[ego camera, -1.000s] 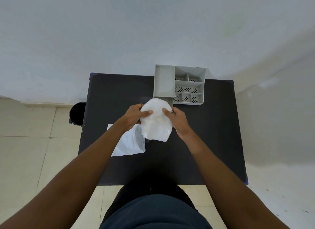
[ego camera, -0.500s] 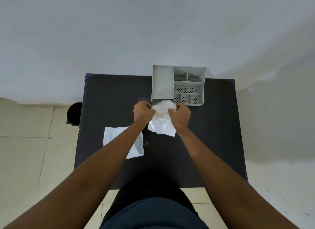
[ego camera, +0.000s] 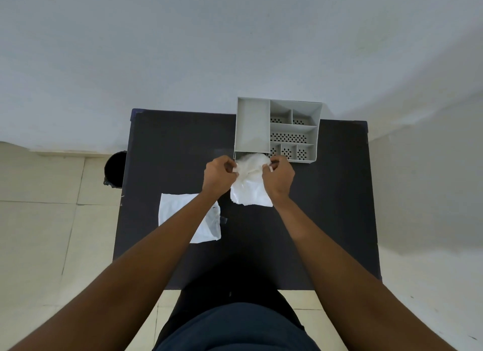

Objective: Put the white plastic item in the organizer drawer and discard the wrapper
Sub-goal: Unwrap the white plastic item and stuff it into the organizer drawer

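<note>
A crumpled white plastic item (ego camera: 250, 183) hangs between both hands just in front of the grey organizer (ego camera: 316, 131). My left hand (ego camera: 219, 174) pinches its upper left edge and my right hand (ego camera: 279, 175) pinches its upper right edge. Its bunched top sits against the open near end of the organizer's long left drawer (ego camera: 252, 127). The lower part droops flat toward the black table (ego camera: 172, 147). A second flat white plastic sheet (ego camera: 172, 212) lies on the table to the left, partly hidden by my left forearm.
The organizer has several small perforated compartments on its right side. A black bin (ego camera: 115, 169) stands on the tiled floor off the table's left edge. A white wall rises behind the table. My dark-clothed lap is at the table's near edge.
Both hands moved the white plastic item forward to the organizer's near end and gathered its top from a spread, rounded shape into a bunch. The flat sheet on the left stayed put.
</note>
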